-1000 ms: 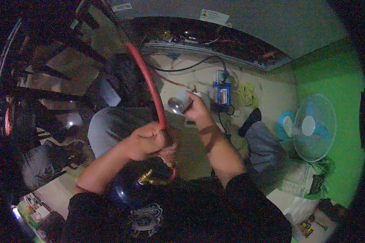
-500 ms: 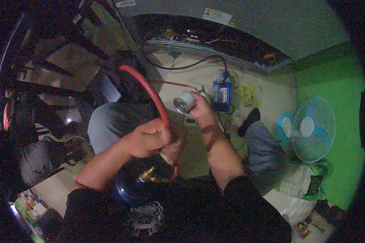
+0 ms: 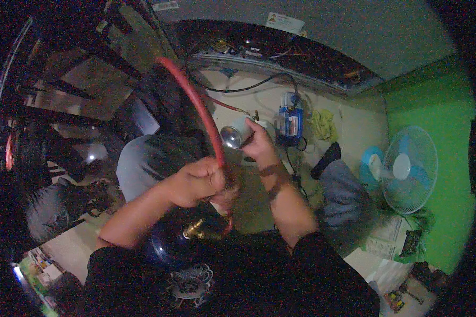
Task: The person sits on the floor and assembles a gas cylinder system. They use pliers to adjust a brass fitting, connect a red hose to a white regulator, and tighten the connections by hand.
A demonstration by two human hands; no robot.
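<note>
My left hand (image 3: 198, 182) is closed around a thick red hose (image 3: 198, 103), which arcs up and away to the far left. Out beyond it, my right hand (image 3: 256, 141) grips a pale can (image 3: 236, 133), tilted so that its shiny metal base faces left. A thinner red hose (image 3: 230, 104) runs to a small brass fitting (image 3: 255, 114) just past the can; whether the two are joined is hidden. Close to my body stands a dark blue tank (image 3: 164, 245) with a brass valve (image 3: 194, 230) on top, and a red hose end shows beside it.
A blue boxy machine (image 3: 291, 124) with a black hose stands on the floor beyond my right hand, beside a yellow cloth (image 3: 323, 126). A dark, open-fronted unit (image 3: 269, 50) spans the far side. To the right, a fan (image 3: 407, 169) stands by the green wall (image 3: 449, 132).
The far part of the thick red hose has swung upward. The can has shifted slightly left and turned, showing more of its base. My left hand has hardly moved.
</note>
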